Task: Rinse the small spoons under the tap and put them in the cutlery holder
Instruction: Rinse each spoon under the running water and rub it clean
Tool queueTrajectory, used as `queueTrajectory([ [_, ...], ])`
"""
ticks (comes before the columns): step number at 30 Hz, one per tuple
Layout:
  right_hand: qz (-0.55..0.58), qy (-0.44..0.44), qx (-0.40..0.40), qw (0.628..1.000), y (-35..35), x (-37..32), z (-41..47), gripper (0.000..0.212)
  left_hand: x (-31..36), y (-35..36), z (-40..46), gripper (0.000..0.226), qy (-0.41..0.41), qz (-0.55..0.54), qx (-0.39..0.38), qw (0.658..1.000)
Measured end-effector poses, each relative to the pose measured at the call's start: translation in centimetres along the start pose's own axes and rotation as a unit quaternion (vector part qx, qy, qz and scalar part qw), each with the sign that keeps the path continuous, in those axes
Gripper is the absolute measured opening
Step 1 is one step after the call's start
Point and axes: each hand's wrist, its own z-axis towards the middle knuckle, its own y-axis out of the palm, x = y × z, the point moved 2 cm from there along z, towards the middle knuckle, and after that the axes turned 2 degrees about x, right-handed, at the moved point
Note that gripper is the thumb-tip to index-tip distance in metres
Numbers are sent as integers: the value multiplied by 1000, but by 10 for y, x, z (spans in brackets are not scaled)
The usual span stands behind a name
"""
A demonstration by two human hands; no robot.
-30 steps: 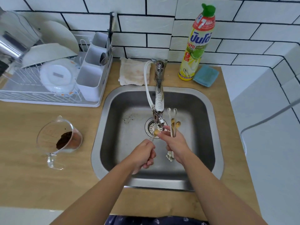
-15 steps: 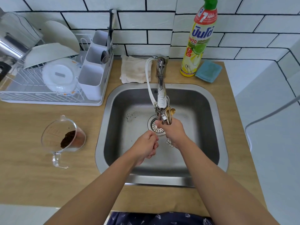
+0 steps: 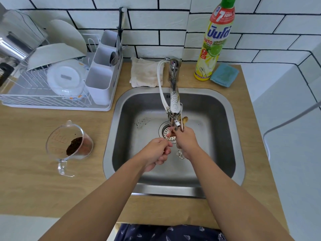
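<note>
My right hand [image 3: 186, 140] is closed around a bunch of small spoons [image 3: 185, 119] right under the tap's [image 3: 173, 101] nozzle, over the sink [image 3: 111, 136] drain. Their gold bowls stick up behind the nozzle and the white flower-shaped handle ends hang below the fist. My left hand [image 3: 157, 153], just to the left, pinches the thin handle of a single spoon [image 3: 168, 135] whose bowl meets my right fingers. I cannot tell whether water is running. The white cutlery holder [image 3: 99, 80], with three compartments, stands at the right end of the drying rack; larger spoons stand in its far compartments.
A clear measuring jug [image 3: 69, 146] with brown grounds stands on the wooden counter left of the sink. Behind the sink are a folded cloth [image 3: 146, 74], a dish soap bottle [image 3: 215, 40] and a blue sponge [image 3: 224, 75]. Plates and a lid fill the drying rack [image 3: 43, 84].
Both hands moved up and closer to the tap nozzle. The bunch of spoons in my right hand went from beside the tap to partly behind it.
</note>
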Motion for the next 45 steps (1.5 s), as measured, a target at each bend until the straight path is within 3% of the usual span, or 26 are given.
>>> queueTrajectory([
  [4, -39, -17, -70, 997, 3, 8, -8, 19, 5, -2, 1, 20, -31, -34, 6, 999],
  [8, 5, 7, 18, 1000, -4, -1, -1, 20, -1, -1, -1, 31, -58, -18, 11, 998],
  [10, 15, 25, 28, 999, -7, -6, 1, 23, -2, -2, -1, 29, -35, 2, 32, 999],
  [12, 2, 22, 6, 1000, -6, -5, -1, 18, -1, -3, 2, 27, 11, 23, 59, 998],
  [15, -33, -12, -31, 999, 1, -2, -9, 27, -1, -4, 4, 23, 65, 84, 97, 990],
  [19, 2, -8, -9, 1000, 4, -9, -7, 6, -4, -6, 4, 17, 124, 154, 124, 972],
  [24, 52, 44, -28, 997, 5, -4, -6, 19, -2, -10, 5, 19, 139, 156, 130, 969],
  [27, -5, -23, -46, 999, 4, -2, -10, 6, -3, -8, 4, 19, 116, 114, 101, 981],
  [29, -26, -57, -11, 998, 2, -3, -11, 15, -5, -4, 4, 18, 82, 61, 76, 992],
  [31, -4, -51, 34, 998, -1, -6, -8, 5, -7, 0, 2, 19, 42, 25, 56, 997],
  [33, 16, -25, 68, 997, -4, -6, -3, 10, -8, 2, 0, 21, 17, -3, 38, 999],
  [36, -6, -19, 30, 999, -4, 0, -7, 9, -5, -1, 3, 22, 11, -29, 39, 999],
  [40, -4, -61, -13, 998, 3, 12, -17, 32, -1, -4, 7, 29, 15, 71, 86, 994],
  [45, -21, -34, 18, 999, -2, 9, -7, 17, -6, -8, 7, 18, 57, 168, 125, 976],
])
